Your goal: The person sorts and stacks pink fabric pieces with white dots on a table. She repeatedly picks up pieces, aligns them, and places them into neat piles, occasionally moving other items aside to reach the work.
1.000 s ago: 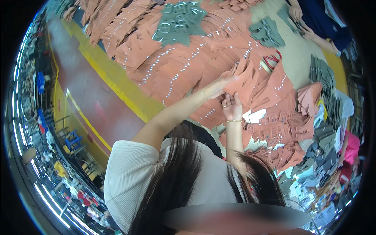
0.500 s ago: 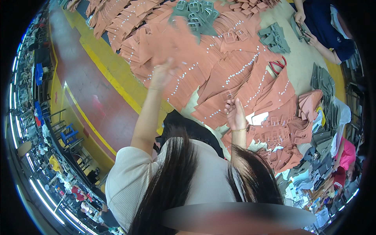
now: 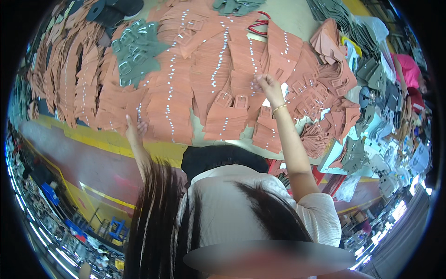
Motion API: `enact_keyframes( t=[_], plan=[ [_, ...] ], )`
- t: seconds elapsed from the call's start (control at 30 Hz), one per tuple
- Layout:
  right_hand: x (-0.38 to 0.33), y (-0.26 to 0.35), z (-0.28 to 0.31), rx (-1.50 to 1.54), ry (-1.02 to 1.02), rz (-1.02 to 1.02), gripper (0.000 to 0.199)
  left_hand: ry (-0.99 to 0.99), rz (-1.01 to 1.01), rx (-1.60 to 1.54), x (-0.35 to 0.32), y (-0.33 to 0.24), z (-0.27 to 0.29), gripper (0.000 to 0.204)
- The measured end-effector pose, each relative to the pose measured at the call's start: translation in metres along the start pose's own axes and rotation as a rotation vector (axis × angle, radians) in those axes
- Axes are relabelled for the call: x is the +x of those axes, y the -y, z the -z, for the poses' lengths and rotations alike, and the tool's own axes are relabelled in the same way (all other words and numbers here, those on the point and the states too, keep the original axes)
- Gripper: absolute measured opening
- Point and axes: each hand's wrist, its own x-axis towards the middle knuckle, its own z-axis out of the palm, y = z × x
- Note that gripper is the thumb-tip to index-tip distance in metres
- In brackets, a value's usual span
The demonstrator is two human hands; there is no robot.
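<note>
My left hand [image 3: 134, 129] is at the near edge of the fanned salmon-coloured strap pieces [image 3: 158, 114], its thumb and fingers apart. Small white tags run in rows along these overlapping pieces. Further right, my right hand [image 3: 270, 88] is raised over another fanned stack [image 3: 244, 60], fingertips pinched together beside a line of white tags. Whatever sits in that pinch is too small to make out. Between my hands lie two salmon buckled straps [image 3: 232, 100] on top of the stacks.
Green buckled straps [image 3: 137, 51] are piled at the left, with black rolls [image 3: 104, 14] behind. Red-handled scissors [image 3: 260, 24] lie at the back. Salmon buckled pieces [image 3: 309, 97] heap on the right. A person in pink [image 3: 409, 69] is at the far right.
My view has turned toward the right. My left hand, blurred over the stacks before, is now at their near edge. My right hand has reached farther forward and remains pinched.
</note>
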Motion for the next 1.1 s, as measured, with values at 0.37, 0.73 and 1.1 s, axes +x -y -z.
enact_keyframes(
  t=[0.37,0.73,1.1],
  plan=[
    [0.099,0.025,0.034,-0.883,-0.061,0.552,0.015,0.086,-0.661,1.297,-0.037,-0.038,-0.057,0.053],
    [0.152,0.046,0.021,-1.065,0.256,0.229,0.015,0.583,-1.718,1.05,-0.155,-0.053,-0.37,0.028],
    [0.16,0.056,0.025,-1.236,0.404,0.21,0.016,0.325,-1.893,1.365,-0.156,-0.024,-0.39,0.028]
  ],
)
